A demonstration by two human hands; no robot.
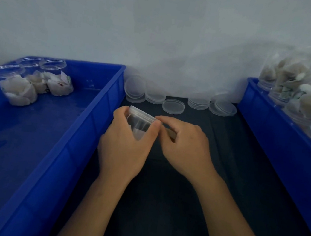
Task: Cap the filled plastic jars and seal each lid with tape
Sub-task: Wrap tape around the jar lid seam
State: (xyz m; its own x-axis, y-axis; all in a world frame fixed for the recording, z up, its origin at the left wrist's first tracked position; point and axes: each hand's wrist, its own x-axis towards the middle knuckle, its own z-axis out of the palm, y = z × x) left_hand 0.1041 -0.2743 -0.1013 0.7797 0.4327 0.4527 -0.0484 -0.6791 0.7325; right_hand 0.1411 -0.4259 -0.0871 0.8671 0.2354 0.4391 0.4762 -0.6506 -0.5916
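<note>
Jar (pixel 140 123) tilts in front of me between the two blue bins, just right of the left bin (pixel 84 113), lid end pointing away. My left hand (pixel 124 145) wraps its body; my right hand (pixel 184 145), touching the lid's right edge, pinches something there, probably tape.

looks like a small packing workstation, not a home: a dark work mat (pixel 192 181) against a bare pale wall (pixel 143 18), blue plastic bins (pixel 82 128) either side, rows of filled clear jars (pixel 295 92), stacks of spare lids (pixel 173 106).
</note>
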